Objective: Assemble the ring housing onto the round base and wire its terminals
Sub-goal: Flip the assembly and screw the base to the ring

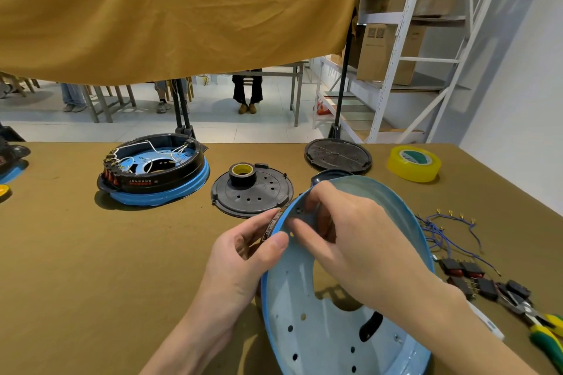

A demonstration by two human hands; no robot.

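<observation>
Near centre, above the tabletop (91, 253), both hands hold a tilted blue round base (304, 313): left hand (243, 256) pinches its rim, right hand (356, 237) grips inside it.

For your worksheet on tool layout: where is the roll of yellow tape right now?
In the head view, the roll of yellow tape lies flat at the table's far right, just right of the black round cover.
</observation>
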